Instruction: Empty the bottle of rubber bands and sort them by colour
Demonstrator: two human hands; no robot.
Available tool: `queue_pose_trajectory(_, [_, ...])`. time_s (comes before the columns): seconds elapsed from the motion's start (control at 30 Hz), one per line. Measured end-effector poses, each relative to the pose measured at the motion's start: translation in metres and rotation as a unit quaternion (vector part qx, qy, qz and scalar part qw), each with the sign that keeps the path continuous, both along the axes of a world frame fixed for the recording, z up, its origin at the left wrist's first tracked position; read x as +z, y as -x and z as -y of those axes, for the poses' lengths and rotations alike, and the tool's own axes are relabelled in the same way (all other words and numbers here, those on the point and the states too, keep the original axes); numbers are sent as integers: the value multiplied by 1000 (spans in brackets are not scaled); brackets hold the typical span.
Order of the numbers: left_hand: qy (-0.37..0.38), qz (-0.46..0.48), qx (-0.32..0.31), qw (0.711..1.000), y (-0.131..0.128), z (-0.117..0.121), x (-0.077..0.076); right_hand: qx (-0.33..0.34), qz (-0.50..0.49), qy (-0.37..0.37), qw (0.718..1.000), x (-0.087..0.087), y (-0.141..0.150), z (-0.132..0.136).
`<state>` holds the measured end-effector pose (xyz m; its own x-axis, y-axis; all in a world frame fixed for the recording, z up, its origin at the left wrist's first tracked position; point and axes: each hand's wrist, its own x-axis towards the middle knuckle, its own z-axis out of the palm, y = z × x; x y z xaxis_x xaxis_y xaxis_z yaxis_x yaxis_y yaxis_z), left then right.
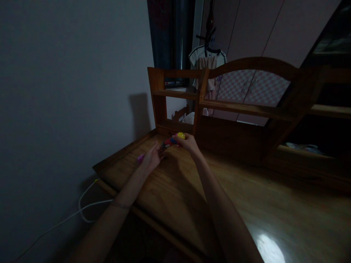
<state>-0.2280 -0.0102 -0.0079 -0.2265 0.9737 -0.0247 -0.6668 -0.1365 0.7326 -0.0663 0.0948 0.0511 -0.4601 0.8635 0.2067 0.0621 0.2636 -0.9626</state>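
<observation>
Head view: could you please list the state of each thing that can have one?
Colourful item: tilted, its yellow end higher.
Right hand: holding the item near its yellow end.
Left hand: at the item's lower end; grip unclear.
Purple thing: beside the left hand, partly hidden.
White cable: loosely looped.
Checked cabinet doors: shut.
Shirt: hanging.
</observation>
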Motion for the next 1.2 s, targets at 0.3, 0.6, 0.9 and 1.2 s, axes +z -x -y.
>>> queue_pose_trajectory(0.3, [-11, 2, 17, 1000, -11, 1, 1, 97, -25, 33, 994, -1, 2, -3])
queue_pose_trajectory(0.6, [-27, 22, 24, 999, -9, 2, 4, 107, -23, 0, 994, -4, 5, 2])
queue_pose_trajectory(0.9, [-36, 52, -7, 998, -11, 7, 7, 98, -25, 27, 994, 2, -1, -2])
queue_pose_trajectory(1.2, [-42, 22, -78, 996, -19, 11, 14, 102, -19, 30, 994, -3, -11, -14])
